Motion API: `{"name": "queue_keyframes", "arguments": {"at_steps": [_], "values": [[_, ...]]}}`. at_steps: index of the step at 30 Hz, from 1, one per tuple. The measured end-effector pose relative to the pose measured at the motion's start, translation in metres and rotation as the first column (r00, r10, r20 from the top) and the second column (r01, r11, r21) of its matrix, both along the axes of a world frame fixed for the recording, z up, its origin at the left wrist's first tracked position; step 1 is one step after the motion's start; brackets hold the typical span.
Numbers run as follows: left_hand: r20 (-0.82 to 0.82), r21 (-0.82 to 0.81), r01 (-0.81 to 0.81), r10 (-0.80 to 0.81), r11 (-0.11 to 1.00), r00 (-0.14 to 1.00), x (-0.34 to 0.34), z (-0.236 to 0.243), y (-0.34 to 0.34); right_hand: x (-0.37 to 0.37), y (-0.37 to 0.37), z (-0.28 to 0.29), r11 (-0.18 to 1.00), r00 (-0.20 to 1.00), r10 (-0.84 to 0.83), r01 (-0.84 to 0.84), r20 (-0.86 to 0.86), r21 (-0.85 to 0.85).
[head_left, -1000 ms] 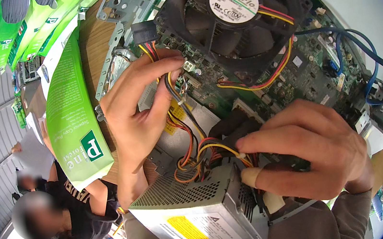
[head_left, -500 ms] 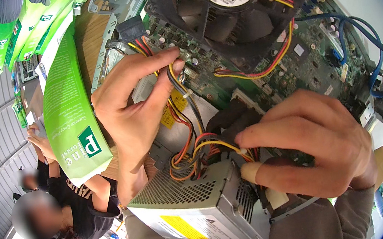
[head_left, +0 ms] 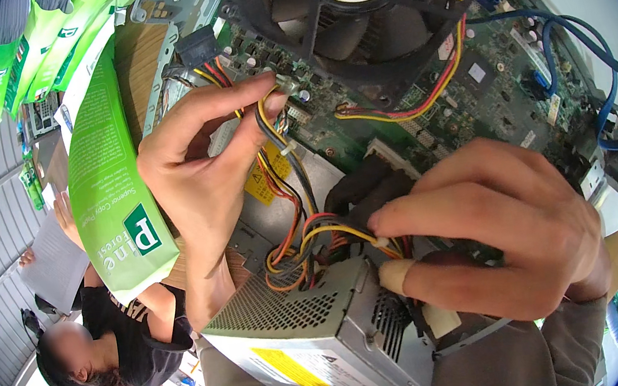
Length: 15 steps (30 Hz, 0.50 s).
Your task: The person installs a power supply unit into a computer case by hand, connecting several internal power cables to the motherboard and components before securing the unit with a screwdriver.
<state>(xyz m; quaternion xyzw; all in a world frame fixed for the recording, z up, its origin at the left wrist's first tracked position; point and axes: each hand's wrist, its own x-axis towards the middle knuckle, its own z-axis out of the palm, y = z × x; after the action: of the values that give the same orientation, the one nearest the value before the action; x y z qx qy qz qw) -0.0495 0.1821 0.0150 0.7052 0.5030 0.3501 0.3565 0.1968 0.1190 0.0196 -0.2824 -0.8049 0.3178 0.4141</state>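
Observation:
My left hand [head_left: 191,158] pinches thin yellow and black wires [head_left: 266,124] between thumb and forefinger, above a green motherboard [head_left: 438,133]. A black power connector [head_left: 197,48] on red, yellow and black leads sticks up beyond its fingers. My right hand [head_left: 498,234] has its thumb and forefinger around the cable bundle [head_left: 337,230] that comes out of a metal power supply [head_left: 287,325]. That thumb wears a beige covering at its tip. The power supply, with a vented top and a yellow label, stands tilted close to my lap. My other right fingers are partly hidden.
A black cooling fan [head_left: 356,19] sits over the motherboard at the far side. Blue cables [head_left: 575,21] loop at the right. A green paper package [head_left: 109,188] lies on the left, beside more green packs [head_left: 33,53]. Other people [head_left: 136,333] are beyond it.
The view has shifted slightly, so the board, fan and hands sit a little further left. Both hands keep their grip. A person at the left now holds up a white sheet.

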Motion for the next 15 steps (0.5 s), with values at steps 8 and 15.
{"name": "queue_keyframes", "arguments": {"at_steps": [8, 15], "values": [[-0.041, 0.106, 0.084, -0.08, 0.991, 0.996, -0.006, -0.008, 0.003, 0.002, 0.0, 0.0, 1.0, 1.0, 0.022, -0.022, -0.008, -0.018], [-0.088, 0.2, 0.147, -0.132, 0.969, 0.987, -0.006, -0.008, 0.003, 0.002, -0.001, -0.001, 1.0, 1.0, 0.008, -0.008, -0.004, -0.014]]}}
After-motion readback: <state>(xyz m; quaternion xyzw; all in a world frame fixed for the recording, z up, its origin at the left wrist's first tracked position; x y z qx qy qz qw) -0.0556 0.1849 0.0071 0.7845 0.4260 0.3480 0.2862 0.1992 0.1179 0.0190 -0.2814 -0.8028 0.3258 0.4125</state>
